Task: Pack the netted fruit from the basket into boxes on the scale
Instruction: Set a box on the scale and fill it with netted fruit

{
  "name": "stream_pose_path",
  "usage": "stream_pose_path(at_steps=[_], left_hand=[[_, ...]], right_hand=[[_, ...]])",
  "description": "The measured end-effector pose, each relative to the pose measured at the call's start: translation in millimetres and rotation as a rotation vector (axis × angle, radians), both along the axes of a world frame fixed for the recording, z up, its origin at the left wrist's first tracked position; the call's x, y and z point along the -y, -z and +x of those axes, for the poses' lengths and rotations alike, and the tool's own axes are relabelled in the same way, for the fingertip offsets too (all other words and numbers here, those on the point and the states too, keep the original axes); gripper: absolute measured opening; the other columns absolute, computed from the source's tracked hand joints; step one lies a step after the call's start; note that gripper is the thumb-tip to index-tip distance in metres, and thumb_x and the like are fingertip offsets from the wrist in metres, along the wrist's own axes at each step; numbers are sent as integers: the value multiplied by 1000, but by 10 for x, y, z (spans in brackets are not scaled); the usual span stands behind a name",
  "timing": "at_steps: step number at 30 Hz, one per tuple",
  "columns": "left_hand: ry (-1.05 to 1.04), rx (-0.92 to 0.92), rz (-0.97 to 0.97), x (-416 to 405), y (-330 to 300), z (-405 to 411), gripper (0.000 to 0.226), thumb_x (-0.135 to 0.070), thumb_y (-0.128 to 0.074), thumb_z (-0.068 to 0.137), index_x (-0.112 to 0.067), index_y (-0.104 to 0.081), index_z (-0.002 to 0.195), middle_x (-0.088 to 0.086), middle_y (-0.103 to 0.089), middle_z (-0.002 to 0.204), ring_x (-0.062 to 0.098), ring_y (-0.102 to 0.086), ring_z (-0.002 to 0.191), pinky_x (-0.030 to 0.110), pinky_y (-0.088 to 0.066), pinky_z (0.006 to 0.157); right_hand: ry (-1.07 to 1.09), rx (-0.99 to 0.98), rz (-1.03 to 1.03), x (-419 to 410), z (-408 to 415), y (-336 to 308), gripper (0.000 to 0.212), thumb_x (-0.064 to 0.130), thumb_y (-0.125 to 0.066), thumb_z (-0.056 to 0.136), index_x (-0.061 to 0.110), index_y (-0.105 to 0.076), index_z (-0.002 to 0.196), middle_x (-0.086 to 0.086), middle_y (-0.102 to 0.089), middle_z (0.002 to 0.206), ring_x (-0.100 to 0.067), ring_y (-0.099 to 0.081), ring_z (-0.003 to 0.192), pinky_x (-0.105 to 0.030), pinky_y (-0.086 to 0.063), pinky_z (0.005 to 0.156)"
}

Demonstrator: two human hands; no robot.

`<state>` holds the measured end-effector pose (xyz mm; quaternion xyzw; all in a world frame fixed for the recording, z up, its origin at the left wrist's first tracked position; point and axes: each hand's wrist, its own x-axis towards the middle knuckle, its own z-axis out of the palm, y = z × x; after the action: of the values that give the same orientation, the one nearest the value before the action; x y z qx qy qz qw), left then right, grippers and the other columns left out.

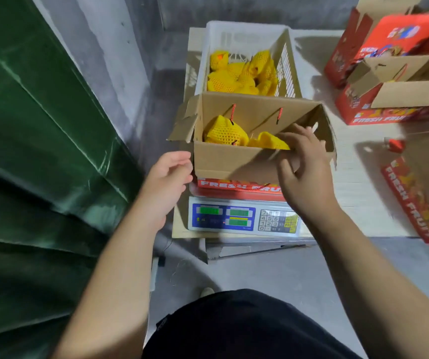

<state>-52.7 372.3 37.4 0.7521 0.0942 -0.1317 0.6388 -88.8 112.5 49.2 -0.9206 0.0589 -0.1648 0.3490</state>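
Two netted fruits (225,132) lie in the box (234,159); our right hand (304,164) spreads empty over its rim, left hand (168,182) loosely open beside it; we judge them soft, best cupped whole.

Four boxes (234,161), one basket (244,32), one scale (244,216).

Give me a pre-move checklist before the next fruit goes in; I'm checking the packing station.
1. Box sits on the scale: ok.
2. Box flaps open, top clear for loading: ok.
3. Netted fruit left in the white basket: ok, several yellow pieces visible.
4. Room left in the box: ok, only a few netted fruit inside.
5. Right hand free: cannot tell; its fingers are at the box's near edge beside a fruit.
6. Left hand free: ok, open and empty beside the box.
7. Scale reading legible: cannot tell, digits blurred.
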Motion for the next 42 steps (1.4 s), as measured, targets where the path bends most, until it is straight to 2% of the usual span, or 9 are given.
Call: stream_pose_path(at_steps=[3,6,8,11,16,23,32,38,42], left_hand=[[71,87,43,-66,-73,-131,24,-25,-58,106,-46,-67,111,-26,-74,112,-3,-71,102,24,-52,92],[167,141,93,-148,-113,-242,25,-27,-58,105,-48,-69,113,-26,-73,117,-4,-68,109,24,-48,92],[220,160,117,-187,-120,-295,27,-28,-58,104,-50,-69,113,-25,-73,118,-3,-66,112,25,-47,94],[235,199,98,-218,-128,-336,27,-24,-59,102,-46,-71,113,-22,-75,117,-2,-68,112,24,-48,96],[319,254,119,-247,-168,-327,25,-36,-60,100,-54,-70,115,-22,-75,118,0,-68,115,34,-50,102],[377,326,81,-259,-262,-178,27,-30,-60,103,-50,-70,118,-21,-75,119,2,-66,119,32,-49,101],[400,443,24,190,-521,371,25,-21,-62,103,-40,-73,115,-18,-77,113,4,-71,108,18,-53,95],[462,472,230,802,-787,1397,23,-18,-59,106,-32,-73,118,-18,-74,107,-9,-66,102,2,-46,81],[520,397,442,1214,-725,2296,25,-15,-55,105,-23,-71,123,-12,-70,113,1,-67,106,27,-54,96]], right_hand=[[-131,-42,-35,-166,-174,-39,40,5,-57,92,17,-64,129,-3,-58,145,-31,-40,147,-44,-12,124],[-281,-130,-95,-156,-196,-153,32,7,-58,97,20,-67,126,0,-68,130,-28,-51,136,-47,-33,120],[-314,-143,-80,-150,-218,-254,31,10,-58,100,21,-67,128,3,-68,130,-19,-55,128,-36,-45,109],[-382,-183,-78,-202,-252,-375,33,14,-57,103,23,-65,134,7,-67,135,-6,-57,119,-13,-41,96],[-466,-300,-64,-287,-293,-493,36,25,-58,105,25,-61,140,9,-63,141,-9,-57,130,-29,-46,109],[-432,-309,-9,-343,-215,-540,35,26,-59,104,25,-62,139,11,-65,136,-8,-60,126,-41,-50,111],[-347,-161,224,-117,240,-562,25,12,-61,102,18,-71,125,11,-73,120,-6,-68,113,-37,-54,103],[-353,-108,80,347,1280,-764,27,14,-60,101,18,-69,127,4,-75,115,-8,-69,106,-30,-55,93],[-330,-274,-136,795,2305,-626,34,13,-59,98,14,-67,131,-5,-72,120,-24,-68,108,-35,-52,95]])
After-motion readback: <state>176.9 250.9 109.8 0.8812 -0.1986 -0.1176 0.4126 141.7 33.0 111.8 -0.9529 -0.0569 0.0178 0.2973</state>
